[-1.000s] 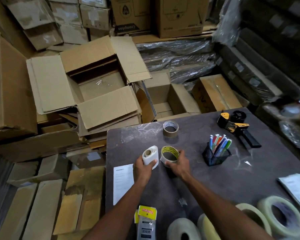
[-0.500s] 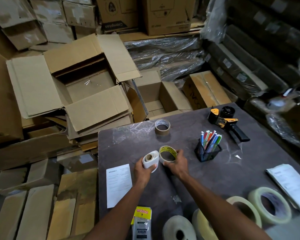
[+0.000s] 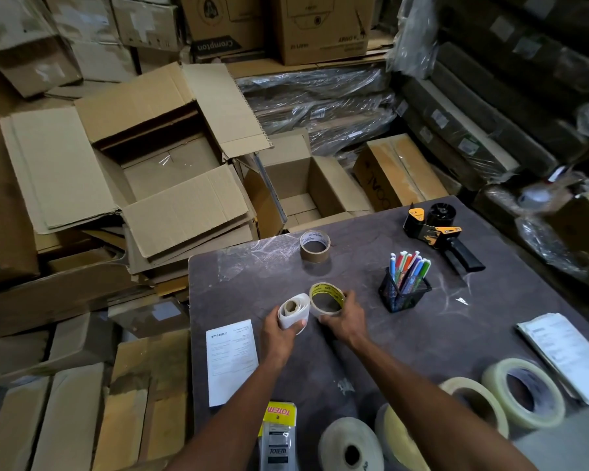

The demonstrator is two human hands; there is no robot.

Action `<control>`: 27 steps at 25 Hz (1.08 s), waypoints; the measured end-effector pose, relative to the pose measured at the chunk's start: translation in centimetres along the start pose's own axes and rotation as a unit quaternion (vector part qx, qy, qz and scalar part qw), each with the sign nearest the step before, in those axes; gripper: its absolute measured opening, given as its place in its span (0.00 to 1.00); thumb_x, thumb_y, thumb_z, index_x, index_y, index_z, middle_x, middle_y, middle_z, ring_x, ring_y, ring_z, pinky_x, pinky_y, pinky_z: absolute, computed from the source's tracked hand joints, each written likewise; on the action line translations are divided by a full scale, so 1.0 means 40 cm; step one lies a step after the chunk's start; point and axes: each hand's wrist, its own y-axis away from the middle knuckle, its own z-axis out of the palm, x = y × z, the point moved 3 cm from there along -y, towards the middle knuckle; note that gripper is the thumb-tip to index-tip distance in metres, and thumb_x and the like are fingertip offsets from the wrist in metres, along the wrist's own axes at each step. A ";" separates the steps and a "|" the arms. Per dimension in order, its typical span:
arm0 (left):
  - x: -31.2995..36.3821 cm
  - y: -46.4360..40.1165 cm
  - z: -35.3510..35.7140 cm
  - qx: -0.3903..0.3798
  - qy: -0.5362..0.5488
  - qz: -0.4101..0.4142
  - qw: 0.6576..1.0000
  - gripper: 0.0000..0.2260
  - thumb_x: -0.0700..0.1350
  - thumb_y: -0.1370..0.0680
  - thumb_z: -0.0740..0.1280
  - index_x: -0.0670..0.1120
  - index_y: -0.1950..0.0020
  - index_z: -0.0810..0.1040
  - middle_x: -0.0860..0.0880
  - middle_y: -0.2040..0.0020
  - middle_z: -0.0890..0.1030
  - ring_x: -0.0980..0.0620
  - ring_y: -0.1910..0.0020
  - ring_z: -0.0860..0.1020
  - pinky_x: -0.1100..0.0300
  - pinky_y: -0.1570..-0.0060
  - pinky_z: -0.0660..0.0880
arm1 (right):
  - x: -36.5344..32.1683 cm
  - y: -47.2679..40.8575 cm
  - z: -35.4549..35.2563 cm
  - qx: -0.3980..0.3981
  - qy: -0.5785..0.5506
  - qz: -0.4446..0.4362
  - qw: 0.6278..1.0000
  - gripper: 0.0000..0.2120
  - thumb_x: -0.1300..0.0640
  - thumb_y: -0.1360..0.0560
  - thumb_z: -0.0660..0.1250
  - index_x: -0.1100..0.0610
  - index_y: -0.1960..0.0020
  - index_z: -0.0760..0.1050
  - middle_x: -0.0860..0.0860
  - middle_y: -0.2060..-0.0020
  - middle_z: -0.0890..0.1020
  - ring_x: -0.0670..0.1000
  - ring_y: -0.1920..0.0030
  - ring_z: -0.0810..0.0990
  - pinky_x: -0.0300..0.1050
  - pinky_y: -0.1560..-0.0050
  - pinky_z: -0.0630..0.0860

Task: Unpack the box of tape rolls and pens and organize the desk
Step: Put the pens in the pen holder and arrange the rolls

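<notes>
My left hand [image 3: 279,334] grips a white roll [image 3: 295,312] standing on the dark desk [image 3: 252,287]. Right beside it, my right hand [image 3: 346,321] holds a tape roll with a yellow inner core [image 3: 325,299], fingers curled round its rim. The two rolls touch each other. A brown tape roll [image 3: 315,246] lies flat further back on the desk. A black mesh cup [image 3: 403,294] with several coloured pens [image 3: 410,266] stands to the right. Large pale tape rolls [image 3: 521,392] [image 3: 349,443] sit at the near edge.
A black and orange tape dispenser [image 3: 439,232] lies at the far right of the desk. A printed sheet [image 3: 232,360] lies left, a paper stack [image 3: 568,355] right, a Totem packet [image 3: 278,436] near. Open cardboard boxes [image 3: 170,171] [image 3: 306,195] stand beyond the desk.
Both hands with their two rolls have stayed almost in place; the white roll has come against the yellow-cored roll. The camera has shifted slightly.
</notes>
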 end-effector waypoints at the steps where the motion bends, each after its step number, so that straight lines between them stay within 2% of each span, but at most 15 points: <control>1: -0.001 0.000 0.000 0.002 -0.001 0.000 1.000 0.23 0.45 0.32 0.80 0.48 0.38 0.80 0.51 0.44 0.84 0.52 0.48 0.81 0.58 0.49 0.79 | 0.000 0.002 0.001 -0.004 0.001 0.003 1.000 0.43 0.43 0.37 0.80 0.55 0.30 0.64 0.56 0.36 0.78 0.57 0.37 0.78 0.52 0.38 0.76; 3: 0.000 0.002 0.000 0.005 -0.003 0.000 1.000 0.23 0.45 0.32 0.79 0.48 0.38 0.79 0.51 0.44 0.83 0.52 0.48 0.81 0.58 0.49 0.78 | -0.001 0.004 0.005 -0.009 0.005 0.002 1.000 0.47 0.42 0.38 0.79 0.54 0.25 0.61 0.56 0.34 0.77 0.59 0.34 0.75 0.54 0.35 0.75; 6: 0.000 0.002 0.003 0.009 0.006 0.003 1.000 0.23 0.43 0.32 0.79 0.48 0.39 0.80 0.50 0.44 0.84 0.52 0.48 0.81 0.60 0.50 0.77 | -0.002 0.002 0.005 -0.007 0.018 -0.015 1.000 0.41 0.40 0.39 0.76 0.52 0.32 0.68 0.54 0.36 0.78 0.57 0.37 0.77 0.54 0.38 0.76; 8: 0.006 0.009 0.003 0.008 0.006 0.008 1.000 0.24 0.43 0.32 0.80 0.47 0.37 0.79 0.50 0.43 0.83 0.52 0.46 0.80 0.62 0.50 0.75 | 0.001 -0.002 0.004 -0.011 0.028 -0.013 0.999 0.39 0.44 0.39 0.78 0.54 0.33 0.68 0.54 0.36 0.78 0.57 0.37 0.76 0.53 0.38 0.76; 10: 0.004 0.012 0.003 0.007 0.003 0.009 1.000 0.28 0.42 0.34 0.81 0.46 0.35 0.77 0.52 0.42 0.82 0.53 0.45 0.79 0.62 0.48 0.74 | 0.008 -0.006 0.004 -0.014 0.045 -0.010 0.999 0.42 0.49 0.40 0.79 0.55 0.31 0.66 0.55 0.35 0.77 0.57 0.36 0.75 0.52 0.36 0.75; 12: -0.005 0.014 0.003 0.004 -0.001 0.009 1.000 0.31 0.43 0.37 0.82 0.48 0.36 0.76 0.53 0.42 0.81 0.53 0.44 0.80 0.59 0.46 0.76 | 0.013 -0.006 0.002 -0.020 0.055 -0.005 0.998 0.45 0.52 0.41 0.79 0.56 0.29 0.64 0.56 0.34 0.75 0.58 0.34 0.74 0.51 0.35 0.74; 15: -0.014 0.019 -0.002 0.003 -0.022 0.010 1.000 0.33 0.45 0.41 0.84 0.49 0.39 0.75 0.50 0.43 0.82 0.50 0.45 0.81 0.54 0.47 0.79 | 0.015 0.005 -0.013 -0.030 0.046 0.003 0.998 0.44 0.57 0.41 0.79 0.56 0.29 0.65 0.56 0.35 0.76 0.58 0.35 0.75 0.46 0.38 0.74; 17: -0.015 0.030 -0.012 0.000 -0.030 -0.004 1.000 0.37 0.43 0.41 0.83 0.50 0.36 0.73 0.51 0.41 0.80 0.50 0.44 0.79 0.54 0.46 0.78 | 0.020 0.009 -0.023 -0.035 0.037 0.006 0.999 0.43 0.59 0.41 0.79 0.55 0.29 0.64 0.56 0.35 0.77 0.57 0.36 0.76 0.45 0.40 0.74; 21: -0.010 0.068 -0.041 0.045 -0.055 -0.010 0.997 0.47 0.44 0.41 0.82 0.51 0.27 0.61 0.47 0.36 0.72 0.46 0.39 0.75 0.49 0.41 0.76 | 0.030 0.031 -0.044 -0.042 0.043 0.022 0.998 0.43 0.57 0.39 0.80 0.57 0.29 0.64 0.57 0.35 0.76 0.58 0.36 0.75 0.49 0.39 0.75; 24: -0.015 0.112 -0.054 0.075 -0.054 -0.026 0.995 0.47 0.43 0.39 0.81 0.50 0.26 0.59 0.44 0.36 0.70 0.43 0.39 0.74 0.46 0.39 0.75 | 0.030 0.059 -0.071 -0.030 0.054 0.029 0.998 0.38 0.56 0.36 0.80 0.59 0.31 0.66 0.59 0.33 0.74 0.58 0.35 0.74 0.51 0.37 0.75; 27: -0.020 0.161 -0.064 0.093 -0.043 -0.040 0.994 0.45 0.45 0.37 0.81 0.49 0.26 0.59 0.42 0.35 0.70 0.41 0.37 0.73 0.45 0.36 0.72 | 0.030 0.091 -0.097 -0.026 0.056 0.022 0.998 0.35 0.55 0.33 0.79 0.60 0.31 0.68 0.58 0.33 0.74 0.59 0.35 0.74 0.47 0.39 0.73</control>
